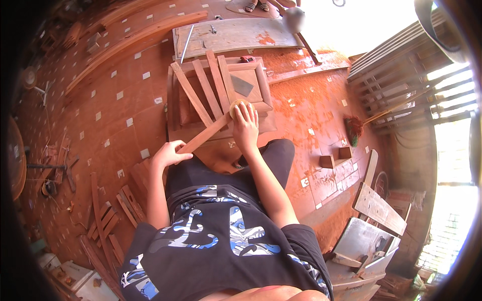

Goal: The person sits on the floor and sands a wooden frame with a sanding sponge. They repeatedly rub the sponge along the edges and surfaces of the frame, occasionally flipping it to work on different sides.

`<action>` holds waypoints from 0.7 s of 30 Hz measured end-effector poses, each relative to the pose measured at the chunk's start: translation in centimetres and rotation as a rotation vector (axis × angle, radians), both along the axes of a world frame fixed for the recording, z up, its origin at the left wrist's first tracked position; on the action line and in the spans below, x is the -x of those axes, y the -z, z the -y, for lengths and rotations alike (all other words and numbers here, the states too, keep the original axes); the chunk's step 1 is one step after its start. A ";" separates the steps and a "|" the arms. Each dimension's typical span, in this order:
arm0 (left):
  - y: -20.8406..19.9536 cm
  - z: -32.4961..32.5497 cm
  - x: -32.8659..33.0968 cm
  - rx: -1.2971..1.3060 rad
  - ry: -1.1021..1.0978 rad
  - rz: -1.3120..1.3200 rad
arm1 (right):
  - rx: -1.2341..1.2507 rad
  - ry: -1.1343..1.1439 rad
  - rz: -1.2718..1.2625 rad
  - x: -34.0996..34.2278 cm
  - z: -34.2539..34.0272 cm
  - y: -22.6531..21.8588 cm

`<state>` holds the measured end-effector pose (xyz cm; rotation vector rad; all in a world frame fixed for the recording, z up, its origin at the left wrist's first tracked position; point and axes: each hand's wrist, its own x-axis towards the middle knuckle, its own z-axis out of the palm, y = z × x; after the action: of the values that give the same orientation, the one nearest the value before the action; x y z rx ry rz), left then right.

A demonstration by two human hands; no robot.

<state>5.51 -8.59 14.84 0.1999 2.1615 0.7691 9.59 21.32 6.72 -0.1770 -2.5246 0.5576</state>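
My left hand [171, 154] is closed round the near end of a reddish-brown wooden slat [205, 136] that slants up to the right above my lap. At its far end, my right hand [245, 128] is closed on a round tan pad [234, 107], pressed against the slat. The pad's underside is hidden, and its exact kind cannot be made out. Several more slats [192, 95] fan out across a framed wooden panel [262, 83] in front of me. A dark grey flat piece [242, 86] lies on that panel beside them.
Beyond the panel is a long board [241, 39] with a small tool on it. Wood offcuts [104, 220] lie at the lower left. Reddish dust covers the tiled floor [296, 110]. A broom [354, 128] and a wooden rack [401, 75] stand to the right. Another person's feet [257, 6] show at the top.
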 end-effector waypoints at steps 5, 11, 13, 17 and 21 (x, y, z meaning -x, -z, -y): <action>3.3 2.0 -2.4 -0.205 -0.058 -0.299 | -0.071 0.011 0.034 -0.4 1.3 -0.2; 5.6 2.2 -3.4 -0.455 -0.202 -0.355 | -0.194 -0.587 0.104 -2.9 7.5 -3.4; 5.4 1.8 -3.4 -0.505 -0.278 -0.102 | -0.206 -0.675 -0.006 -2.8 9.1 -3.4; 5.7 1.3 -3.9 -0.528 -0.363 0.047 | -0.099 -0.765 0.079 -2.3 7.4 -5.0; 6.2 1.0 -3.8 -0.624 -0.406 0.051 | 0.001 -0.718 0.165 -0.7 4.4 -5.8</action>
<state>9.29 -9.59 8.60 0.0537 1.8725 1.6544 10.26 16.94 12.48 0.7397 -2.7100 0.8355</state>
